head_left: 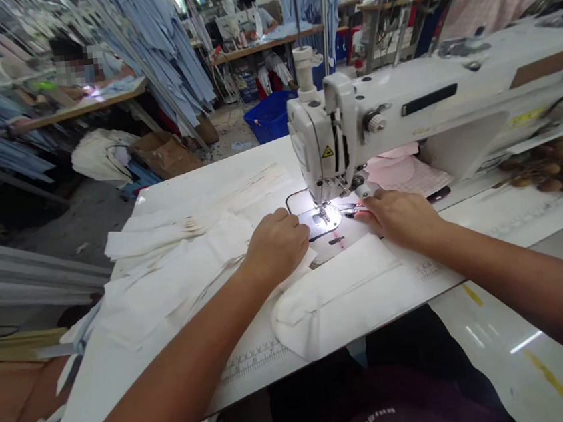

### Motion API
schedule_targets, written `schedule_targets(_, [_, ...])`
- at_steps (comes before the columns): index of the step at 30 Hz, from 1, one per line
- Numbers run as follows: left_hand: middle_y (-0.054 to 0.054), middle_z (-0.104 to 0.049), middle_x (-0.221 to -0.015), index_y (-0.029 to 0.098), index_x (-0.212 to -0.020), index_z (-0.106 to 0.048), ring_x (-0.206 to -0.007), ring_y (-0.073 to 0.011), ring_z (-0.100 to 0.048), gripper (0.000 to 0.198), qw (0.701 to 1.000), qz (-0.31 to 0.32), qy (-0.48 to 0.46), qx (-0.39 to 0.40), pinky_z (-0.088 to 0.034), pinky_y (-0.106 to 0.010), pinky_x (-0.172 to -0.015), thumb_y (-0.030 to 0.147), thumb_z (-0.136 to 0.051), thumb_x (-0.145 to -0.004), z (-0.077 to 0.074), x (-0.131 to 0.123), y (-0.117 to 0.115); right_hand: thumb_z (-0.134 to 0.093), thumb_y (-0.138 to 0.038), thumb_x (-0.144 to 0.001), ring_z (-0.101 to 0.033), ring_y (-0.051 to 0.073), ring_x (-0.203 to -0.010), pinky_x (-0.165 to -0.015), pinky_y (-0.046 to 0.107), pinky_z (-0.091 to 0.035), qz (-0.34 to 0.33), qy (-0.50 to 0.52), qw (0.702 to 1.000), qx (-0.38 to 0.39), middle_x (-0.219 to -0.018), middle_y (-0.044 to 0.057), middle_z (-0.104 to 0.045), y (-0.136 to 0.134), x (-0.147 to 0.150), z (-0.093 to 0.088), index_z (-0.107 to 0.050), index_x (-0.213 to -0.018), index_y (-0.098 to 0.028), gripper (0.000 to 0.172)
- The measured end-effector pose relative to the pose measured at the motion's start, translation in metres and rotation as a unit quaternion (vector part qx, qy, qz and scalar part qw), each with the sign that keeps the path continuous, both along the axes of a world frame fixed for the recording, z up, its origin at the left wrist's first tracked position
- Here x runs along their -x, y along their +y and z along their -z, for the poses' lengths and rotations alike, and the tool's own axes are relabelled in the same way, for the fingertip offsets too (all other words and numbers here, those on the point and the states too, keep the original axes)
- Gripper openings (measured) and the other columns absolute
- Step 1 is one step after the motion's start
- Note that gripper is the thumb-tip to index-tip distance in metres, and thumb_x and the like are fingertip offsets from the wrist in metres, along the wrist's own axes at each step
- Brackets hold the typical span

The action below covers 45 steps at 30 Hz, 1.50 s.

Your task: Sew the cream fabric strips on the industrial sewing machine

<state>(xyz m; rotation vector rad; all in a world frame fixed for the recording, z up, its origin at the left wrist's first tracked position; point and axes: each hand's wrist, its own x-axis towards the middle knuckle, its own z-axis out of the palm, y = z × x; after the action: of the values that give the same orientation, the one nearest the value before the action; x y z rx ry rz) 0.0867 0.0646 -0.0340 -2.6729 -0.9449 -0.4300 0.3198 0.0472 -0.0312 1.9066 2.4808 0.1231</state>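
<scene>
Sewing-machine table (208, 185): left grip (275, 248) open on white fabric (178, 282); right grip (400, 218), by needle plate (319, 222), unclear

The left forearm (167, 364) and right forearm (520, 280) angled forward and inward, with the left hand (275, 248) and right hand (400, 218) resting palm down, near each other but not touching.

The white cloth (180, 295) I'm working with spreads in loose, overlapping layers across the left of the table, creased and bunched, running under my left hand (275, 248). A folded white piece (336, 299) lies flat just right of it, nearer me.
</scene>
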Motion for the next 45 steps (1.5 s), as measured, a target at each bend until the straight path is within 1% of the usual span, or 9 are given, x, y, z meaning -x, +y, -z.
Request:
schedule_targets(2, [-0.007,-0.059,-0.063,0.015,-0.061,-0.063,-0.069,-0.0194,-0.049,0.026,0.999,-0.017,-0.017,0.033,-0.043,-0.032,-0.061,0.014,-0.048,-0.082,0.003,0.0,0.013,-0.035,-0.038,-0.095,-0.057,0.022,-0.076,-0.053,0.027,-0.03,0.026,-0.015,0.999,-0.021,-0.092,0.014,-0.063,0.014,-0.006,0.008,-0.063,-0.103,-0.013,0.038])
schedule_targets(6, [-0.006,-0.06,-0.07,0.016,-0.067,-0.067,-0.078,-0.0214,-0.048,0.017,0.988,-0.062,-0.089,0.105,-0.046,-0.033,-0.068,0.016,-0.055,-0.079,0.009,-0.006,0.027,-0.039,-0.027,-0.092,-0.054,0.029,-0.093,-0.071,0.036,-0.038,-0.023,-0.021,0.996,-0.087,-0.096,0.019,-0.062,0.026,-0.008,0.017,-0.064,-0.096,-0.009,0.03])
schedule_targets(8, [-0.005,-0.059,-0.071,0.018,-0.069,-0.069,-0.081,-0.0215,-0.047,0.014,0.973,-0.084,-0.146,0.159,-0.047,-0.033,-0.07,0.016,-0.058,-0.077,0.013,-0.01,0.03,-0.046,-0.023,-0.088,-0.05,0.032,-0.104,-0.083,0.043,-0.037,-0.032,0.027,0.995,-0.092,-0.103,0.019,-0.062,0.028,-0.002,0.016,-0.064,-0.092,-0.01,0.023])
schedule_targets(10, [-0.004,-0.056,-0.071,0.02,-0.067,-0.069,-0.082,-0.0209,-0.046,0.012,0.952,-0.1,-0.2,0.209,-0.047,-0.034,-0.072,0.017,-0.06,-0.075,0.017,-0.013,0.032,-0.052,-0.024,-0.084,-0.048,0.032,-0.11,-0.089,0.045,-0.036,0.008,0.142,0.989,-0.031,-0.108,0.016,-0.062,0.029,0.007,0.013,-0.064,-0.093,-0.014,0.018])
schedule_targets(13, [-0.003,-0.052,-0.072,0.022,-0.064,-0.069,-0.083,-0.0207,-0.045,0.011,0.922,-0.121,-0.264,0.254,-0.047,-0.037,-0.075,0.016,-0.062,-0.071,0.023,-0.016,0.035,-0.054,-0.034,-0.082,-0.057,0.025,-0.1,-0.084,0.037,-0.043,0.103,0.293,0.946,0.094,-0.104,0.007,-0.067,0.033,0.025,0.008,-0.064,-0.094,-0.02,0.02])
schedule_targets(15, [-0.003,-0.05,-0.074,0.021,-0.062,-0.068,-0.087,-0.0214,-0.045,0.011,0.904,-0.138,-0.296,0.276,-0.047,-0.039,-0.077,0.016,-0.063,-0.07,0.025,-0.017,0.036,-0.055,-0.036,-0.081,-0.062,0.022,-0.087,-0.076,0.032,-0.046,0.13,0.313,0.932,0.133,-0.093,0.004,-0.069,0.037,0.037,0.005,-0.065,-0.086,-0.023,0.018])
schedule_targets(18, [-0.004,-0.049,-0.08,0.02,-0.061,-0.068,-0.092,-0.0228,-0.043,0.01,0.883,-0.167,-0.312,0.309,-0.045,-0.041,-0.082,0.016,-0.064,-0.069,0.025,-0.019,0.038,-0.056,-0.032,-0.079,-0.063,0.02,-0.078,-0.071,0.031,-0.046,0.136,0.316,0.924,0.166,-0.079,0.002,-0.069,0.042,0.048,0.003,-0.064,-0.073,-0.023,0.014])
schedule_targets(25, [-0.003,-0.053,-0.092,0.023,-0.062,-0.068,-0.103,-0.0238,-0.041,0.014,0.858,-0.208,-0.287,0.371,-0.035,-0.044,-0.095,0.021,-0.059,-0.074,0.019,-0.02,0.039,-0.058,-0.035,-0.073,-0.063,0.019,-0.075,-0.073,0.031,-0.048,0.082,0.482,0.855,0.171,-0.074,0.003,-0.068,0.047,0.049,0.022,-0.062,-0.068,-0.02,0.016])
schedule_targets(45, [-0.002,-0.055,-0.097,0.023,-0.064,-0.068,-0.103,-0.0229,-0.042,0.015,0.846,-0.203,-0.285,0.402,-0.029,-0.042,-0.096,0.022,-0.057,-0.074,0.022,-0.018,0.042,-0.061,-0.043,-0.075,-0.065,0.022,-0.082,-0.076,0.031,-0.048,0.093,0.39,0.904,0.148,-0.084,0.001,-0.071,0.051,0.04,0.033,-0.068,-0.08,-0.025,0.02])
